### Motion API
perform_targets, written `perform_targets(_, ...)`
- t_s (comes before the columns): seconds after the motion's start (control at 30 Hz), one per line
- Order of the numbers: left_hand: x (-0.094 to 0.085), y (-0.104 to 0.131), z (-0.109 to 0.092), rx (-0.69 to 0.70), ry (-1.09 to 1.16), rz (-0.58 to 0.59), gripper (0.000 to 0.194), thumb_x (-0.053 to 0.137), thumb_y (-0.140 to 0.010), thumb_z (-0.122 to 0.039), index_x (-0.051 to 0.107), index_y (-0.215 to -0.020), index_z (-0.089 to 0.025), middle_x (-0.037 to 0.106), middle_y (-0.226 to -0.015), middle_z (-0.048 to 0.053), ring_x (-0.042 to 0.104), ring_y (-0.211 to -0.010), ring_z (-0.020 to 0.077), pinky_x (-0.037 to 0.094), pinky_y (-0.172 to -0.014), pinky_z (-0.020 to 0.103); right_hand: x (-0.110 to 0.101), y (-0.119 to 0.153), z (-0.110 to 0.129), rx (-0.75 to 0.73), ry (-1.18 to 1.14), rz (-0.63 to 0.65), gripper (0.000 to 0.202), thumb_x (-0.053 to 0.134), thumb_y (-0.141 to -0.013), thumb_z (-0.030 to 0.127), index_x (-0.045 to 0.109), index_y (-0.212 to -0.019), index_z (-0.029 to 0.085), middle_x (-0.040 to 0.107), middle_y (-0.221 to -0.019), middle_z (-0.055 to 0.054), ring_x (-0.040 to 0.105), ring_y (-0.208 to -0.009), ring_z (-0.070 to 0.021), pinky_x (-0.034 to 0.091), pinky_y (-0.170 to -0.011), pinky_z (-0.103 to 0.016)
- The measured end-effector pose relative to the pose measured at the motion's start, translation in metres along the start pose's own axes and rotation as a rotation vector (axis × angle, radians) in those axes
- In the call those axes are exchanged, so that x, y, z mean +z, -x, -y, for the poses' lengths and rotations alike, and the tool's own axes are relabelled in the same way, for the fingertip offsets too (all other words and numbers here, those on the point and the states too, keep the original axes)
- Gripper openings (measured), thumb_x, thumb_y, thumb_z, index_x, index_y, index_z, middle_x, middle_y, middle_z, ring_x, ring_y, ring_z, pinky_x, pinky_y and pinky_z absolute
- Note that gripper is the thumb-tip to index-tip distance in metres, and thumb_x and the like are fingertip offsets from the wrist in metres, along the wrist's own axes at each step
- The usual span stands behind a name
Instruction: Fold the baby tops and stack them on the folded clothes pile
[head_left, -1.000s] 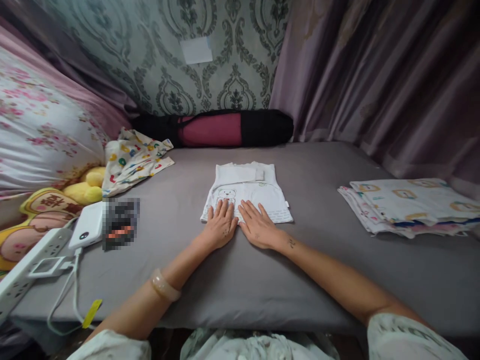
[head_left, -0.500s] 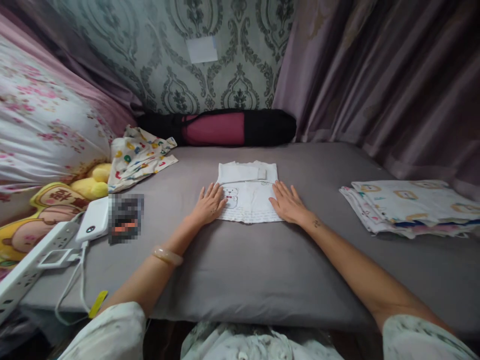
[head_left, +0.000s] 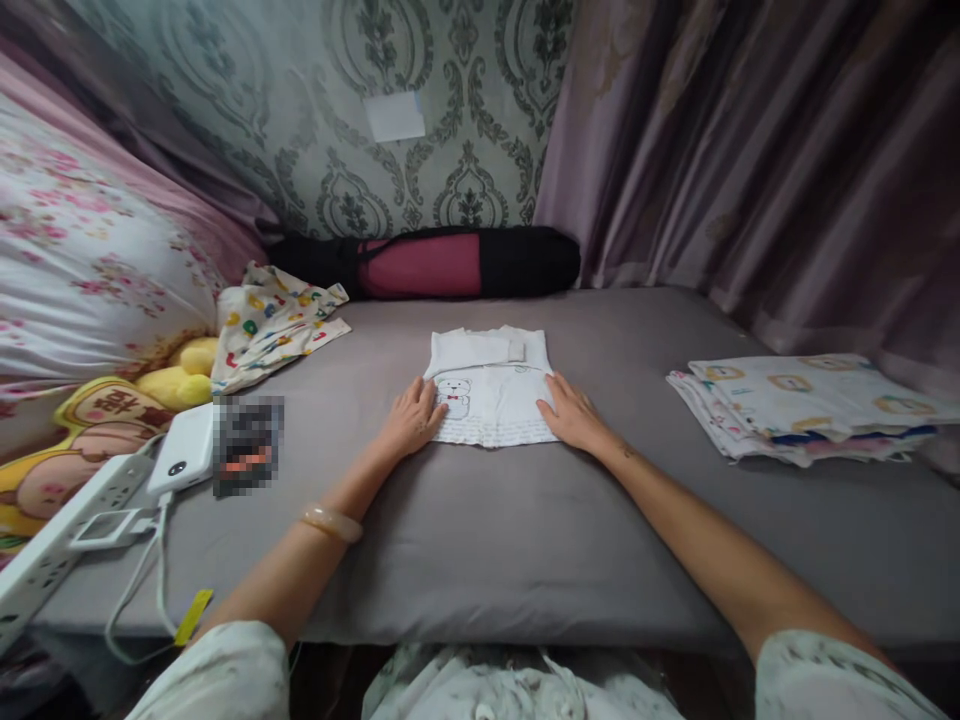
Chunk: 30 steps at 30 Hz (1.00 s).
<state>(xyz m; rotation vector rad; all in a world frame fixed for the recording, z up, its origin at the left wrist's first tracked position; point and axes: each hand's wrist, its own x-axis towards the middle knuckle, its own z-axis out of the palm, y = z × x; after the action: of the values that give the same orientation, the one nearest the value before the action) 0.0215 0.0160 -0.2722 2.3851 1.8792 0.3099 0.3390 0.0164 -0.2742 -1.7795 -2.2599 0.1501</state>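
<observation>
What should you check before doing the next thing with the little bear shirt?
1. Shirt lies flat on the bed: ok.
2. Left hand on the shirt's left edge: ok.
3. Right hand on its right edge: ok.
4. Sleeves tucked in across the top: ok.
5. Bottom hem even: cannot tell, the hands cover its corners.
6. Free space on the bed between the shirt and the folded pile: ok.

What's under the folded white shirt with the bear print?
The white shirt lies flat on the grey mattress. Both hands rest at its lower corners. Anything beneath is covered.
</observation>
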Motion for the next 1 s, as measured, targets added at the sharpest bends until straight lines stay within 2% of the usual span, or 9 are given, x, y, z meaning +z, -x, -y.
perform_targets(0.07,0.000,0.003,0.005,-0.024,0.042,-0.085,0.059,0.040,-0.093,-0.044,0.039,-0.140,-0.009,0.048,-0.136,0.023,0.047,-0.126,0.0322,0.036,-0.103,0.045,-0.005,0.004,-0.001,0.025,-0.047,-0.047,0.054,0.041,-0.092,0.028,0.039,-0.142,0.008,0.044,-0.144,-0.020,0.043,-0.131,-0.0288,0.036,-0.106,-0.039)
perform_targets(0.17,-0.006,0.005,0.010,-0.114,0.154,-0.124,0.051,0.047,-0.088,-0.033,0.044,-0.133,-0.010,0.062,-0.104,0.016,0.058,-0.102,0.0279,0.044,-0.091,0.042,-0.015,0.009,-0.002,0.084,-0.126,-0.071,0.047,0.046,-0.088,0.019,0.048,-0.133,0.009,0.059,-0.126,-0.018,0.054,-0.116,-0.0260,0.041,-0.100,-0.035)
perform_targets(0.33,-0.026,0.007,0.010,-0.345,0.436,0.052,0.054,0.054,-0.082,-0.033,0.047,-0.131,-0.012,0.061,-0.077,0.004,0.059,-0.071,0.0190,0.046,-0.069,0.030,-0.035,0.014,0.002,0.350,-0.387,0.046,0.041,0.054,-0.088,0.026,0.053,-0.127,0.013,0.068,-0.097,-0.010,0.063,-0.078,-0.0173,0.048,-0.070,-0.025)
perform_targets(0.43,-0.036,0.011,0.009,-0.376,0.673,0.182,0.062,0.051,-0.083,-0.045,0.044,-0.135,-0.013,0.059,-0.075,0.002,0.053,-0.058,0.0149,0.043,-0.056,0.026,-0.044,0.019,0.000,0.449,-0.615,0.184,0.048,0.045,-0.093,0.035,0.043,-0.135,0.012,0.065,-0.077,-0.004,0.056,-0.057,-0.0128,0.041,-0.049,-0.021)
perform_targets(0.53,-0.045,0.018,0.013,-0.267,0.792,0.200,0.062,0.050,-0.080,-0.044,0.046,-0.136,-0.017,0.057,-0.078,0.000,0.051,-0.062,0.0137,0.042,-0.055,0.024,-0.049,0.028,-0.011,0.306,-0.761,0.293,0.050,0.046,-0.090,0.029,0.040,-0.138,0.015,0.062,-0.078,-0.002,0.056,-0.060,-0.0116,0.039,-0.047,-0.019)
perform_targets(0.67,-0.054,0.026,0.021,-0.081,0.754,0.249,0.053,0.045,-0.075,-0.029,0.060,-0.125,-0.020,0.056,-0.079,0.000,0.050,-0.070,0.0147,0.045,-0.064,0.025,-0.050,0.038,-0.030,-0.057,-0.642,0.381,0.064,0.052,-0.073,0.009,0.047,-0.136,0.020,0.062,-0.092,-0.003,0.056,-0.069,-0.0115,0.045,-0.061,-0.021)
perform_targets(0.77,-0.052,0.027,0.029,0.010,0.672,0.237,0.056,0.043,-0.070,-0.020,0.063,-0.123,-0.020,0.058,-0.086,0.002,0.050,-0.070,0.0143,0.044,-0.068,0.026,-0.046,0.039,-0.037,-0.245,-0.470,0.262,0.064,0.047,-0.069,0.002,0.054,-0.129,0.020,0.060,-0.101,-0.006,0.058,-0.083,-0.0151,0.048,-0.078,-0.028)
perform_targets(0.83,-0.046,0.025,0.034,0.083,0.593,0.176,0.056,0.043,-0.070,-0.016,0.063,-0.122,-0.018,0.059,-0.091,0.004,0.050,-0.072,0.0146,0.045,-0.072,0.028,-0.043,0.037,-0.037,-0.327,-0.377,0.143,0.054,0.044,-0.074,0.002,0.059,-0.123,0.020,0.059,-0.105,-0.007,0.057,-0.096,-0.0183,0.045,-0.089,-0.032)
perform_targets(1.0,-0.033,0.018,0.044,0.239,0.428,0.043,0.037,0.051,-0.082,-0.024,0.067,-0.116,-0.023,0.059,-0.107,0.009,0.052,-0.095,0.0213,0.044,-0.090,0.037,-0.038,0.031,-0.033,-0.355,-0.193,-0.035,0.025,0.052,-0.087,0.019,0.068,-0.106,0.022,0.058,-0.109,-0.011,0.054,-0.104,-0.0234,0.045,-0.093,-0.039)
